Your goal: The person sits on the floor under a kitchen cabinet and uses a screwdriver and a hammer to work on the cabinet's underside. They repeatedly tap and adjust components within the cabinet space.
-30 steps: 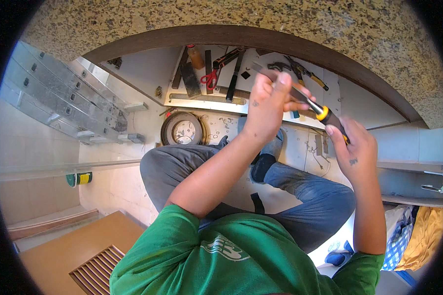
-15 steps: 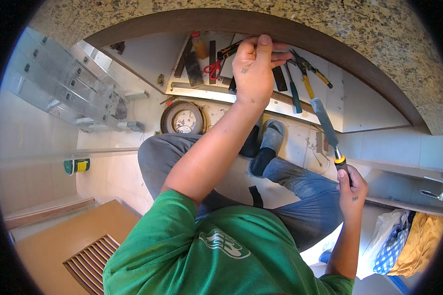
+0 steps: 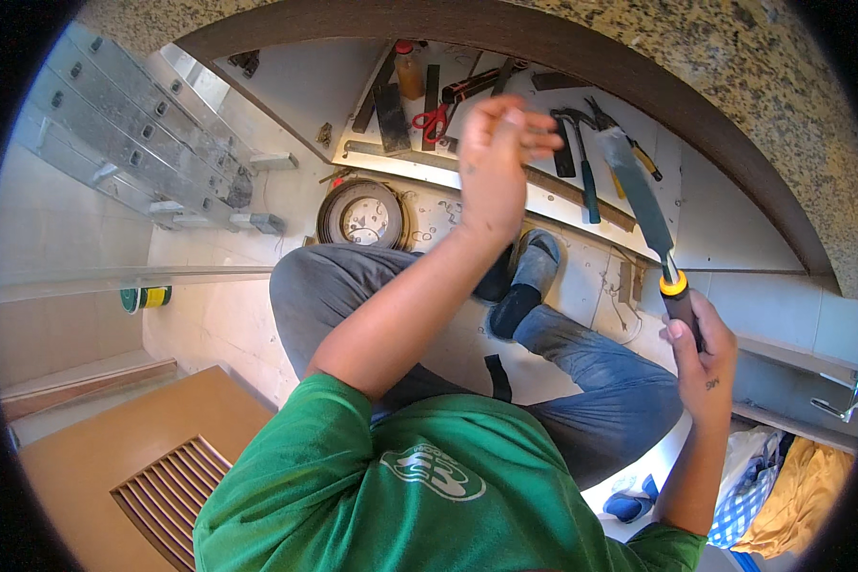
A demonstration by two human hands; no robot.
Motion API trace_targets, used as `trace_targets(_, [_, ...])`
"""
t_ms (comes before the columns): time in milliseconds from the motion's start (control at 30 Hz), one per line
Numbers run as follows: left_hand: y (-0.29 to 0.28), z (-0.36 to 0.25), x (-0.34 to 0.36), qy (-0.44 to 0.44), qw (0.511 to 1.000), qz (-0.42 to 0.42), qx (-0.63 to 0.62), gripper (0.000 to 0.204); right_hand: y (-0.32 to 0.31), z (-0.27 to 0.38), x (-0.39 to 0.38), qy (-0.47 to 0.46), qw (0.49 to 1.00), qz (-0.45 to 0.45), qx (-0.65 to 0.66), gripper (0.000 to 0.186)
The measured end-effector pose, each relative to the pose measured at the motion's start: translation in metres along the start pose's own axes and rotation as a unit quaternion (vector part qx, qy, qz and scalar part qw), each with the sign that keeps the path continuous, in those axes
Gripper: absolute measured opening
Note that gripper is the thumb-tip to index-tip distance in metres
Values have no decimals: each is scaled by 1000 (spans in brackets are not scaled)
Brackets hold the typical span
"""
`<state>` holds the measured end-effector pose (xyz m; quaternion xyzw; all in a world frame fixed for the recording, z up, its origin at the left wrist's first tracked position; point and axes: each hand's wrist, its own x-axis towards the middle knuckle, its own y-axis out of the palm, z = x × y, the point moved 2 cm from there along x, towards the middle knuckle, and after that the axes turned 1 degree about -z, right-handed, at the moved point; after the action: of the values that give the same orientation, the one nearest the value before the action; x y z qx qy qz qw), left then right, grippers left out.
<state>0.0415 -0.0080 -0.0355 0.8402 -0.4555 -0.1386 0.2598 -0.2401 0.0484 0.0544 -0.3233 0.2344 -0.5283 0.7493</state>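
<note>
My left hand [image 3: 493,167] is raised in front of the open space under the counter, fingers loosely spread and apparently empty, slightly blurred. My right hand [image 3: 705,357] grips the dark, yellow-ringed handle of a chisel-like tool [image 3: 643,191], whose long, flat grey blade points upward. Behind the hands, on the white shelf, lie red scissors [image 3: 430,122], a hammer [image 3: 591,191], pliers [image 3: 650,164], dark strips [image 3: 391,119] and an orange-filled bottle [image 3: 408,71].
A granite counter [image 3: 772,114] curves overhead. An aluminium ladder [image 3: 138,114] stands at left. Coiled edging [image 3: 360,191] lies on the floor beyond my bent legs. A tan board [image 3: 86,448] with slats is at lower left; cloths [image 3: 801,496] hang at lower right.
My hands were together around the tool's blade a second ago, then parted. The blade swung upright in my right hand. My left hand went up toward the counter's edge, then came slightly down.
</note>
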Motion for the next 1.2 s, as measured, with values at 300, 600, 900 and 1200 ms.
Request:
trace_targets(300, [55,-5,-29,-96,979,165,-67,40,5,39,38,-42,995,15,-93,27])
trace_targets(600, [77,-14,-21,-82,975,185,-95,39,-3,42,46,-100,983,-33,-150,29])
trace_targets(900, [74,-16,-22,-96,973,184,-102,39,-2,47,44,-96,984,-33,-146,27])
trace_targets(1200, [75,-12,-18,-92,969,188,-128,41,-5,48,48,-97,983,-36,-153,27])
